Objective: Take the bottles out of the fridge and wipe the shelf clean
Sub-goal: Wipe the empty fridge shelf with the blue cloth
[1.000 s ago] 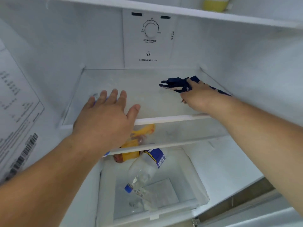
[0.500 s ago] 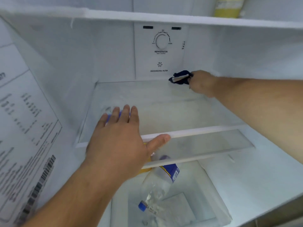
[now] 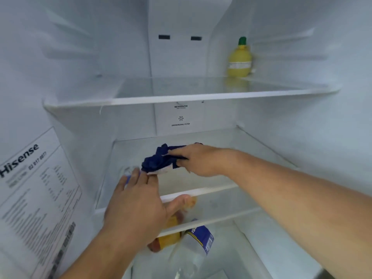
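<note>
We were in a home kitchen: white fridge interior [image 3: 302, 137] w/ glass shelves [image 3: 181, 98], yellow lemon-juice bottle [image 3: 240, 61].

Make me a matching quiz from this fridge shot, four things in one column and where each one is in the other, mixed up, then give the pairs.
Things:
1. yellow bottle
2. blue cloth
3. clear bottle
4. left hand

Places:
A. lying in the bottom drawer
B. at the front edge of the middle shelf
C. standing at the back right of the upper shelf
D. gripped by the right hand on the middle shelf

Pairs: 1-C, 2-D, 3-A, 4-B
</note>
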The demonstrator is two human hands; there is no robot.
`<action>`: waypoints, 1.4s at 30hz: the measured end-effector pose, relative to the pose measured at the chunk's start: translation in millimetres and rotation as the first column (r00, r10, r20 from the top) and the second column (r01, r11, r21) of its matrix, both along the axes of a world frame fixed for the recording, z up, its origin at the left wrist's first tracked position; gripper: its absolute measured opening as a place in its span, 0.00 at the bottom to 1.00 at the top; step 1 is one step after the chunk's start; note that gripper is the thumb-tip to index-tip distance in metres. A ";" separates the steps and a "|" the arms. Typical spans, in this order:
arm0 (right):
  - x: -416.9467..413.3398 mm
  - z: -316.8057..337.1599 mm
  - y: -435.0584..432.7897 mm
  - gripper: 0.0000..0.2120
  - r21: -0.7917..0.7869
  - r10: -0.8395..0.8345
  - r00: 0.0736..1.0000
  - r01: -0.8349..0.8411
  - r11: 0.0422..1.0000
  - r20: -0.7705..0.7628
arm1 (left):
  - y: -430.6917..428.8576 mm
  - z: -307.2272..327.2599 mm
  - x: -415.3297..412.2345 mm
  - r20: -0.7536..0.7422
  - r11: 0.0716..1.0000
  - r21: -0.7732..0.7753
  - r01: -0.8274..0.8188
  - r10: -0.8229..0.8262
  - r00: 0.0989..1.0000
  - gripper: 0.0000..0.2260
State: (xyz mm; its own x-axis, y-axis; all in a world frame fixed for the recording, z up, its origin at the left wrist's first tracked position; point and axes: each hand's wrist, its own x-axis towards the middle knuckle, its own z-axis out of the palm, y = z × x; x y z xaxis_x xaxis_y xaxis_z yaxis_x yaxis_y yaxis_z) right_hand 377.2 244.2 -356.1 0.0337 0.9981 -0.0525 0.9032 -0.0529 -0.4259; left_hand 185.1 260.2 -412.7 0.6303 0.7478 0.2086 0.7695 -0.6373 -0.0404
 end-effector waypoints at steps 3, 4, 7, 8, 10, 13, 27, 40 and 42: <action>31.4 -13.8 -58.7 0.23 -0.005 -0.167 0.985 0.167 0.986 0.032 | 0.0 1.7 -0.2 0.004 1.000 -0.023 -0.007 0.007 1.000 0.55; 41.5 -19.6 -77.8 0.26 0.012 -0.250 0.968 0.250 0.968 0.020 | 0.3 2.2 0.3 0.008 1.000 -0.016 -0.008 0.008 1.000 0.55; 67.1 -26.1 -120.6 0.33 0.057 -0.511 0.858 0.508 0.859 0.053 | 1.2 1.9 0.2 0.005 1.000 -0.005 -0.012 0.012 1.000 0.54; 76.4 -24.7 -124.0 0.33 0.059 -0.581 0.809 0.578 0.814 0.090 | 0.9 1.2 -0.6 -0.002 1.000 -0.013 -0.016 0.016 1.000 0.54; 100.3 -22.6 -113.2 0.29 0.059 -0.675 0.719 0.676 0.735 0.163 | -0.8 0.2 -2.3 -0.004 1.000 -0.026 -0.017 0.017 1.000 0.53; 121.3 -12.5 -72.8 0.18 0.035 -0.748 0.617 0.765 0.643 0.245 | -5.7 1.3 -4.7 0.015 1.000 -0.025 -0.013 0.013 1.000 0.53; -75.8 -11.5 136.3 0.16 0.080 0.004 0.985 -0.018 0.997 0.173 | 0.4 -8.1 -5.5 0.068 1.000 -0.006 0.017 -0.017 0.998 0.59; 14.8 -14.2 -81.3 0.23 0.042 -0.294 0.955 0.295 0.955 -0.024 | -19.0 1.1 -21.8 0.453 0.995 -0.087 0.056 -0.011 0.892 0.24; 25.3 -18.6 -88.9 0.24 0.069 -0.407 0.913 0.407 0.911 -0.016 | -17.3 1.0 -22.6 0.343 0.995 -0.093 -0.030 0.060 0.937 0.33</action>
